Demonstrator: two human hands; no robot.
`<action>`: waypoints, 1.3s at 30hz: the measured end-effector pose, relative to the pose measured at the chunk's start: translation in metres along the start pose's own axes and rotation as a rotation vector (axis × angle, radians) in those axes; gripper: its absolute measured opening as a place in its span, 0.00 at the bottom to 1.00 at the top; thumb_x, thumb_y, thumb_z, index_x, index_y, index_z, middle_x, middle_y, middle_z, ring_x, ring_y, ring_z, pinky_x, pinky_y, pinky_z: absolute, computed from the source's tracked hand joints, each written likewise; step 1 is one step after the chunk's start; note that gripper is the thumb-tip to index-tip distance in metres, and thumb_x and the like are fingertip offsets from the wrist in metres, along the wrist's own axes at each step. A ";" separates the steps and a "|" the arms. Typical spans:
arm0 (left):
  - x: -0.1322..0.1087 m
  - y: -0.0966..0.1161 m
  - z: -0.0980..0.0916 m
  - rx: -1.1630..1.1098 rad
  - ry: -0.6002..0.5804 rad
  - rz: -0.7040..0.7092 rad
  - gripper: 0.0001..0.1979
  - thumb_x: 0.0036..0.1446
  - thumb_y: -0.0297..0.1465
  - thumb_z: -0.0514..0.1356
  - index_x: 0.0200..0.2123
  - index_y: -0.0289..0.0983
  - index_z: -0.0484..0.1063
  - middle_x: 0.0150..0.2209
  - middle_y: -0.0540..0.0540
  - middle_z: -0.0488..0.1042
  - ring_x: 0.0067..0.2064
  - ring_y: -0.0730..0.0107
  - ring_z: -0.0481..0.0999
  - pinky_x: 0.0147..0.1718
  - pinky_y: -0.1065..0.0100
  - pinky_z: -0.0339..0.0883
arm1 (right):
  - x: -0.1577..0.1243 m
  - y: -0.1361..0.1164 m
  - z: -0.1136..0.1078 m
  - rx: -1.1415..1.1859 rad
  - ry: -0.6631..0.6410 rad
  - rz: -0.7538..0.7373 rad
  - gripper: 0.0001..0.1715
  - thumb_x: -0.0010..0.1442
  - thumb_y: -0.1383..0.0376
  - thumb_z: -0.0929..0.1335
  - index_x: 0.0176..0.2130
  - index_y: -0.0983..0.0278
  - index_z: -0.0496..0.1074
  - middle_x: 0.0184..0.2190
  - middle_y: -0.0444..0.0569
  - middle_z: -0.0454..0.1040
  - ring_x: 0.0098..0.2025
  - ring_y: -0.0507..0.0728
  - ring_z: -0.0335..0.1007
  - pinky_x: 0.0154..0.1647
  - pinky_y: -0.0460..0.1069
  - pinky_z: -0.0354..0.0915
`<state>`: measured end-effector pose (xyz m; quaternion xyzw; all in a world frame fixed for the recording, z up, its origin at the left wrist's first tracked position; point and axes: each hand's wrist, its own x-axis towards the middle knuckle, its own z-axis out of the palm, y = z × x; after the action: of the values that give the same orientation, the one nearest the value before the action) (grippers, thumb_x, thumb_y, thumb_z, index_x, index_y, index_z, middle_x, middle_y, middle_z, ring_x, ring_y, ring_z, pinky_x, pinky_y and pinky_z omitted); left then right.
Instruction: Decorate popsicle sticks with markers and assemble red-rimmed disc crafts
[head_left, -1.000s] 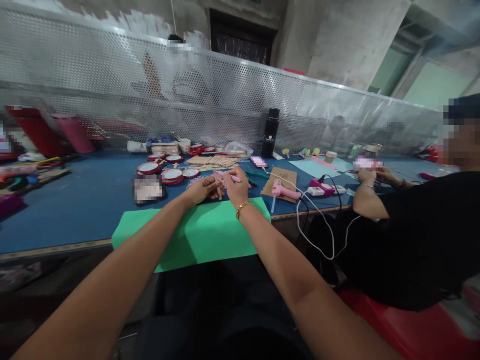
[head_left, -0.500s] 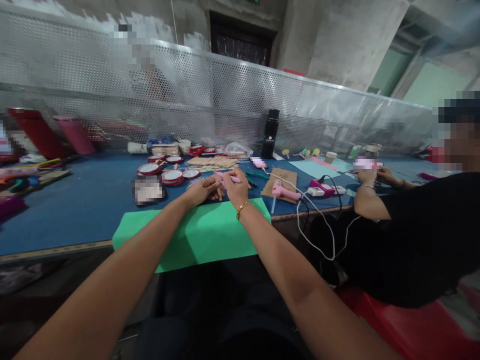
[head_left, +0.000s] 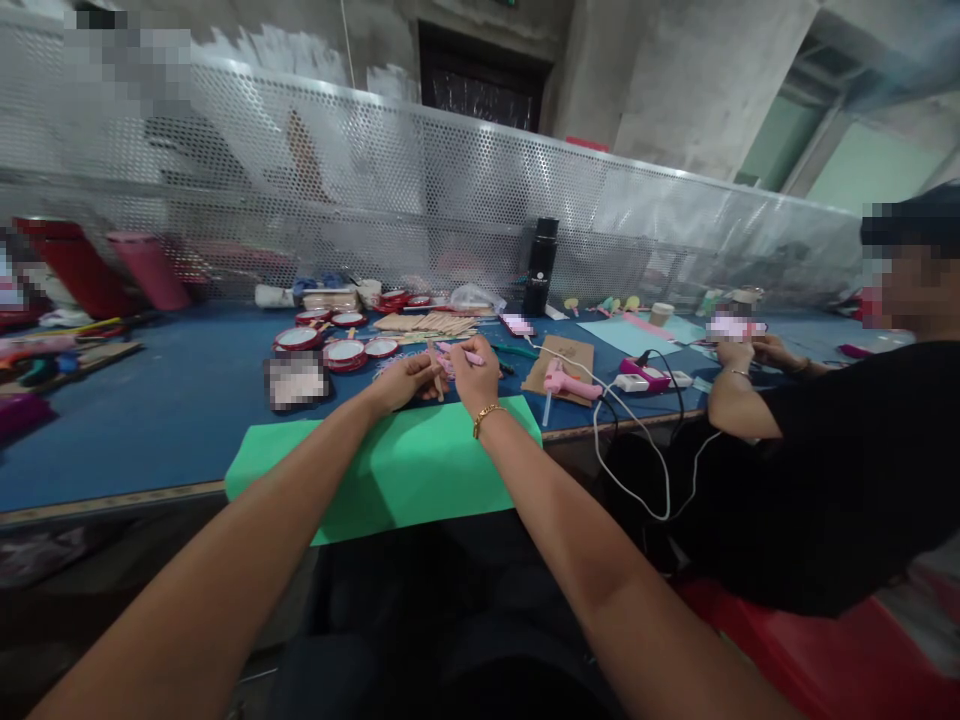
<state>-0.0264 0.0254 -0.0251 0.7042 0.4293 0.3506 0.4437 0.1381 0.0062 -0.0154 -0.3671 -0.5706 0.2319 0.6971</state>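
Observation:
My left hand (head_left: 405,382) is closed on a thin wooden stick (head_left: 436,372), which stands up between its fingertips. Beside it, my right hand (head_left: 477,372) grips a pink pen (head_left: 471,357), its tip turned toward the stick. Both hands are close together over the near edge of a green sheet (head_left: 420,470) that hangs off the table front. Just behind the fingers lies a heap of thin pink and pale strands (head_left: 390,362), partly hidden. Left of my hands are small red-rimmed drums (head_left: 345,354).
A pink glue gun (head_left: 570,382) rests on cardboard (head_left: 581,355) to the right, near a purple-and-white power strip (head_left: 651,376) with cables. Flat wooden sticks (head_left: 427,322) and a black bottle (head_left: 541,268) are behind. A co-worker (head_left: 847,460) sits at the right.
My hands stay nearly in place, with only a slight shift of the right fingers on the pen. Behind the mesh, a blurred figure has moved left.

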 end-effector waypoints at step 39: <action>-0.002 0.006 0.004 -0.017 0.016 0.038 0.15 0.65 0.41 0.61 0.42 0.34 0.74 0.35 0.48 0.77 0.31 0.72 0.76 0.31 0.66 0.74 | 0.000 -0.001 0.000 0.027 -0.025 -0.002 0.10 0.58 0.61 0.66 0.26 0.59 0.65 0.24 0.40 0.72 0.29 0.53 0.69 0.36 0.48 0.67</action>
<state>-0.0222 0.0212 -0.0210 0.7058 0.4164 0.3681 0.4394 0.1382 0.0057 -0.0148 -0.3542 -0.5763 0.2435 0.6951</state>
